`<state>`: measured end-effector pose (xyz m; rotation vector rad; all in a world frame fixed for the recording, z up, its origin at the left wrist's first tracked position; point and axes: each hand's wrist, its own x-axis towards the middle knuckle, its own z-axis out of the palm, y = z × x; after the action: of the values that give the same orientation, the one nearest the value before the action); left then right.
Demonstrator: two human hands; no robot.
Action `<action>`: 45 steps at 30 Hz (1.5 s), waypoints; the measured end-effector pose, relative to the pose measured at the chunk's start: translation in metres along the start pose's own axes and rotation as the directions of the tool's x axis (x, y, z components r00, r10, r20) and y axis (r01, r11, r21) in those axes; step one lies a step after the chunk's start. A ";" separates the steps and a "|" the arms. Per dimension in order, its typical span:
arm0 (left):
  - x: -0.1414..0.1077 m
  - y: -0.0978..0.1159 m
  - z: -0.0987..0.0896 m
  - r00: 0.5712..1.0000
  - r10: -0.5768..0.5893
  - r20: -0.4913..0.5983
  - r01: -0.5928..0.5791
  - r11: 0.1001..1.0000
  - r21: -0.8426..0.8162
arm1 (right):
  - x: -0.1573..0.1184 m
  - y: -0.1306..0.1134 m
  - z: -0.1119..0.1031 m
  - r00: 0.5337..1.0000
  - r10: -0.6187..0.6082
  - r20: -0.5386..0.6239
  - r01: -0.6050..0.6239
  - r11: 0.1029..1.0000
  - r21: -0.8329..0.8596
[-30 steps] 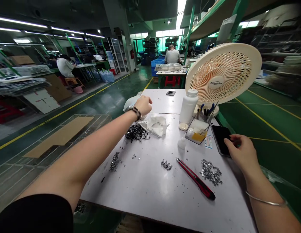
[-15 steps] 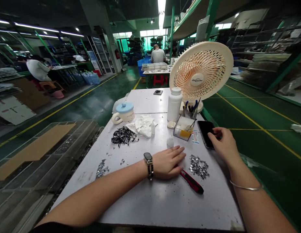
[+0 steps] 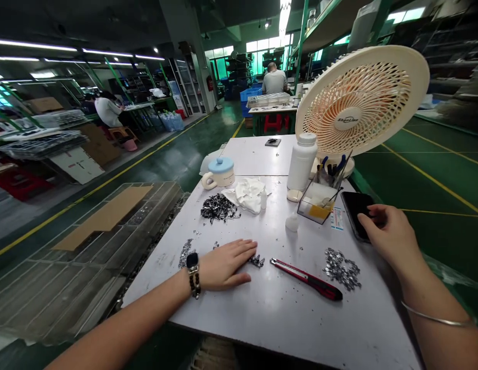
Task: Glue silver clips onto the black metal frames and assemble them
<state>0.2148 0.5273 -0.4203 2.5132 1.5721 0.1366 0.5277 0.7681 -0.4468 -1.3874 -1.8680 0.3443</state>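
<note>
My left hand (image 3: 227,264) lies palm down on the white table (image 3: 270,318), fingers stretched out, over some small metal pieces (image 3: 256,261) that show past its fingertips. At the right edge my right hand (image 3: 391,231) hovers at a black phone (image 3: 356,208), thumb and fingers curved with a gap between them. A red and black utility knife (image 3: 306,278) rests between the hands. Right of it is a pile of silver pieces (image 3: 342,268). Another silver pile (image 3: 185,253) sits left of my left hand, partly behind the wrist. Black pieces (image 3: 219,207) are heaped farther back.
A lidded cup (image 3: 220,173), white cloth (image 3: 246,194), white bottle (image 3: 301,163), small dropper bottle (image 3: 292,223) and clear tool box (image 3: 318,203) stand behind the hands. A large fan (image 3: 362,103) rises at the back right. Divided trays (image 3: 119,246) lie left of the table.
My left hand has slid left across the table, away from the knife, whose whole length now shows. The view has turned left. My right hand stays by the phone.
</note>
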 end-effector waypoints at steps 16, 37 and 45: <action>-0.074 -0.044 0.009 0.811 -0.452 -0.371 0.487 0.873 0.001 | -0.002 0.006 0.004 0.999 0.047 0.011 -0.047 0.999 -0.014; -0.080 -0.044 0.014 0.921 -0.319 -0.223 0.273 0.938 -0.215 | -0.032 -0.057 -0.029 0.891 -0.227 -0.394 0.260 0.965 0.032; -0.085 -0.054 0.020 0.847 -0.384 -0.367 0.307 0.917 -0.253 | -0.111 -0.115 -0.027 0.491 -0.811 0.317 0.815 0.556 0.161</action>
<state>0.1337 0.4723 -0.4489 2.1016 2.0324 0.7680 0.4793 0.6194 -0.4044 -0.2777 -2.5986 0.0819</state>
